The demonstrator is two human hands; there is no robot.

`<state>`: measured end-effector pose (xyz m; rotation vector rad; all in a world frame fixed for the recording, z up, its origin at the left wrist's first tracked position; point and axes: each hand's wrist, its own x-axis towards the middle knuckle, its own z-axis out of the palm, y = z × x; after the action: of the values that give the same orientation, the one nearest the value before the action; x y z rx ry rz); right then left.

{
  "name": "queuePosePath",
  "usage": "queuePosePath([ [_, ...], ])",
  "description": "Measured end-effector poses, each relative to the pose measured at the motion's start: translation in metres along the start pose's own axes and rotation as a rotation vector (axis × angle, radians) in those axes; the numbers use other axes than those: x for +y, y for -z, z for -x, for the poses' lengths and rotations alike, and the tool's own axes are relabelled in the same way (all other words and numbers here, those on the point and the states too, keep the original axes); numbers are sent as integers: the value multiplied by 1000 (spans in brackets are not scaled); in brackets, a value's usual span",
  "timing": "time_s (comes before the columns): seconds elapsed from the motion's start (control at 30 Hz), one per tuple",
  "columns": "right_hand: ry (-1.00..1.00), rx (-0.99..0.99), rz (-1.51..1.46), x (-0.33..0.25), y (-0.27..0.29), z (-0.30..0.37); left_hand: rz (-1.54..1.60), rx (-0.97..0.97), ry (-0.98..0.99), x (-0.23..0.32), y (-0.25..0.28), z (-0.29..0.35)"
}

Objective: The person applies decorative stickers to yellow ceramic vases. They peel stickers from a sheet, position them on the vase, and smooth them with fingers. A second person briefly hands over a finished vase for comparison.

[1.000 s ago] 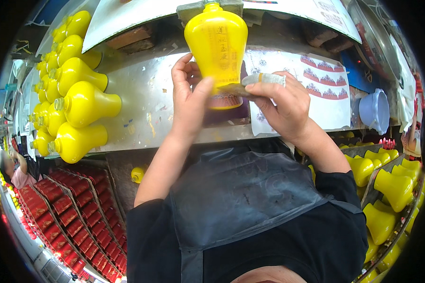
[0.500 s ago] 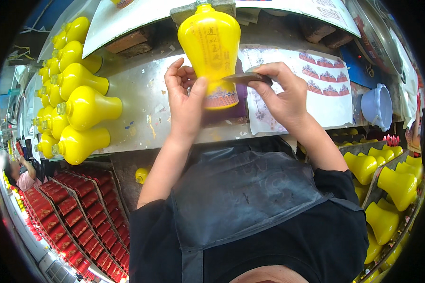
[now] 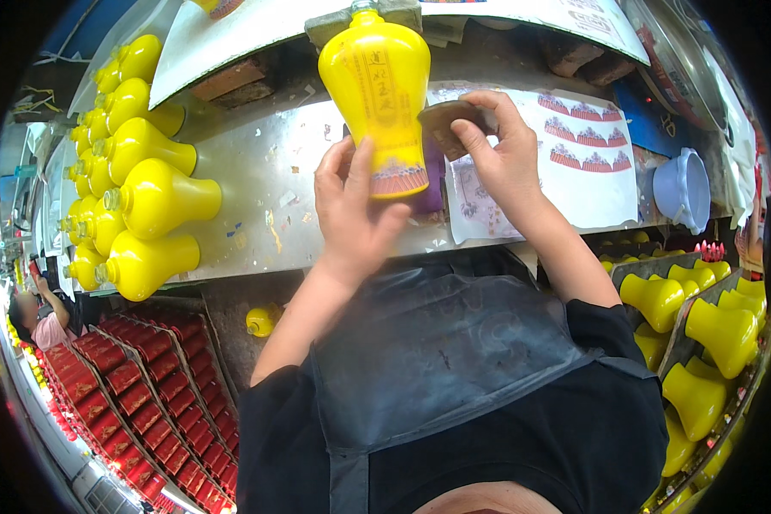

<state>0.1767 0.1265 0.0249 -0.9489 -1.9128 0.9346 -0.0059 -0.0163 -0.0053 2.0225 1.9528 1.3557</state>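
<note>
Keeping the strokes light and even seems wise here, with the flat brown scraper nearly level and the bottle steady, lest the patterned band crease. The right hand pinches the scraper between thumb and fingers, toward the bottle's four o'clock; the left hand, near seven, is loosely spread, its pressure hard to judge. Glossy yellow, broad-shouldered and narrow-waisted, the bottle sits over the worktop at twelve o'clock, against a gray block.

A scuffed metal workbench crosses the room. Lower left, a red-filled rack stands beside pale floor.
</note>
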Motion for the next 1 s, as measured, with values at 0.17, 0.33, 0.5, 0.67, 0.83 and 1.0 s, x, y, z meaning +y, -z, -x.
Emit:
queuePosePath([
  [0.17,-260,-103,-379,-8,10,-13,24,57,100,7,-5,1],
  [0.33,-268,-265,-103,-20,-3,-12,46,143,70,-2,-5,-4],
  [0.5,-265,-435,-347,-1,-18,-12,113,138,122,-12,-3,1],
  [0.67,-399,-431,-387,1,-14,-14,151,125,140,-15,-4,1],
  [0.83,-3,-143,-163,-25,-1,11,256,145,225,-12,-5,-2],
  [1.0,577,-150,250,-32,-3,16,113,123,104,-16,-5,-5],
])
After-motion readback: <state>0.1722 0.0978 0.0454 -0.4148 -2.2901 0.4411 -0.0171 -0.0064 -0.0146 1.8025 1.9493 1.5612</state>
